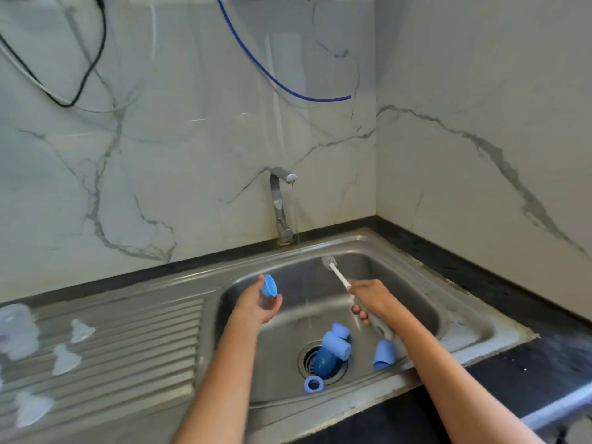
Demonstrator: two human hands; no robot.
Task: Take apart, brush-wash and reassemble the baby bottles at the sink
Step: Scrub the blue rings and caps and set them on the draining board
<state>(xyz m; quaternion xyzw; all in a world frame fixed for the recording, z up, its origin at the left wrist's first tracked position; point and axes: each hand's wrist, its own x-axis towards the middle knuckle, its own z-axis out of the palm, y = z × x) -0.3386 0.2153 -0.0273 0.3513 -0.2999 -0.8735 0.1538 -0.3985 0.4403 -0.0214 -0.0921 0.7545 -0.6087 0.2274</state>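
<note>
Meanwhile hands busy: left hand (259,304) grips blue cap (268,286), right hand (368,299) grips brush (339,277); blue parts (333,346) crowd drain (323,363).

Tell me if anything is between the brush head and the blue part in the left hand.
Nothing visible. The brush head and the blue part in the left hand are apart above the sink, with only open air and the thin water stream between them.

The basin floor of the sink (416,302) is crowded around the drain (323,363) by blue bottle parts (333,344), while open steel is left toward the back wall. The middle is crossed by a thin water stream (296,219) from the tap (280,203), and the ribbed drainboard (128,347) is dotted with clear teats (81,330).
</note>
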